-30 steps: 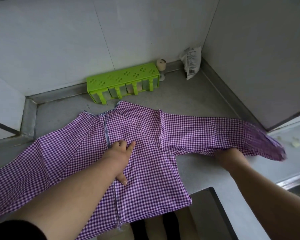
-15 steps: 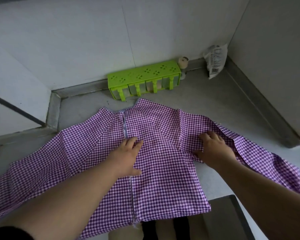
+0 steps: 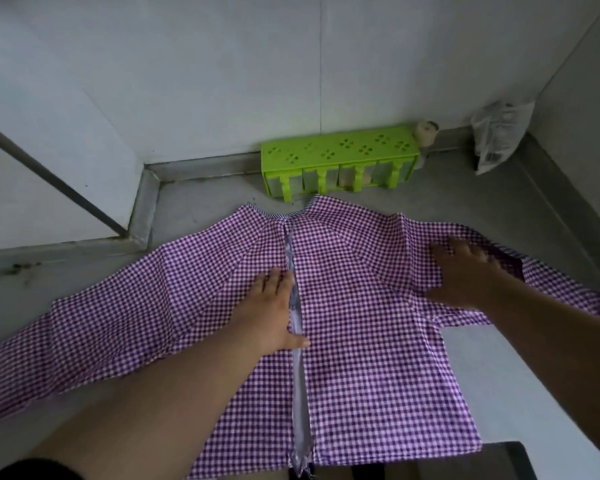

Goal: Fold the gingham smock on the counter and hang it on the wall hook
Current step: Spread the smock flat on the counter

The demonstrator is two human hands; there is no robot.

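My left hand [image 3: 272,313] lies flat with straight fingers on the gingham smock [image 3: 361,341], pressing beside its pale centre seam [image 3: 297,341]; nothing is gripped. My right hand [image 3: 465,275] also rests flat and spread, at the shoulder where the right sleeve [image 3: 568,289] begins. The smock lies spread on the grey counter [image 3: 201,202], collar toward the green rack [image 3: 340,164], hem toward me, its sleeves running out left and right across that axis. The right hand is nearer the sleeve, so I judge that sleeve should fold inward toward the seam. No wall hook is visible.
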